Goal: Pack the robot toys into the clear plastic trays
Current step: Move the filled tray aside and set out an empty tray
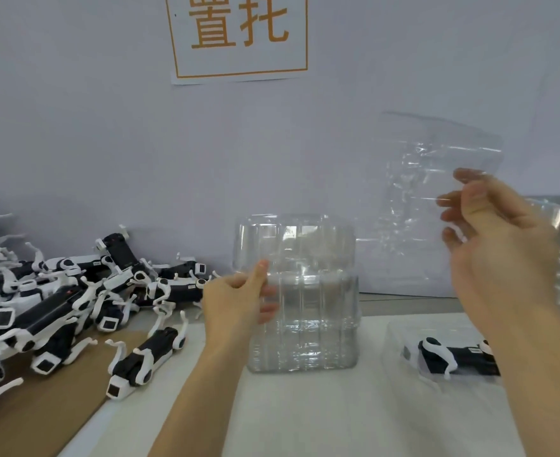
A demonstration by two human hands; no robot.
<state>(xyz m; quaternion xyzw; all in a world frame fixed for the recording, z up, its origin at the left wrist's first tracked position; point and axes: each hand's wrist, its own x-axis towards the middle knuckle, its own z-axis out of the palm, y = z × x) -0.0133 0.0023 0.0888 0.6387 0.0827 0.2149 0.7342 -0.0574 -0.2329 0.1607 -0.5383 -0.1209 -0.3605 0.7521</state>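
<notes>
Left hand (235,301) gripping left edge of upright stack of clear trays (301,311) at centre of tabletop (321,420), fingers (267,308) curled round the plastic, thumb in front

Right hand (489,245) raised, fingers (453,216) clamped on single clear tray (436,179) held in air above right side

One robot toy (450,357) lying in a tray flat on tabletop, lower right

Heap of loose robot toys (67,291) at left, partly on brown cardboard (41,410)

Orange-lettered sign (239,34) on wall behind
</notes>
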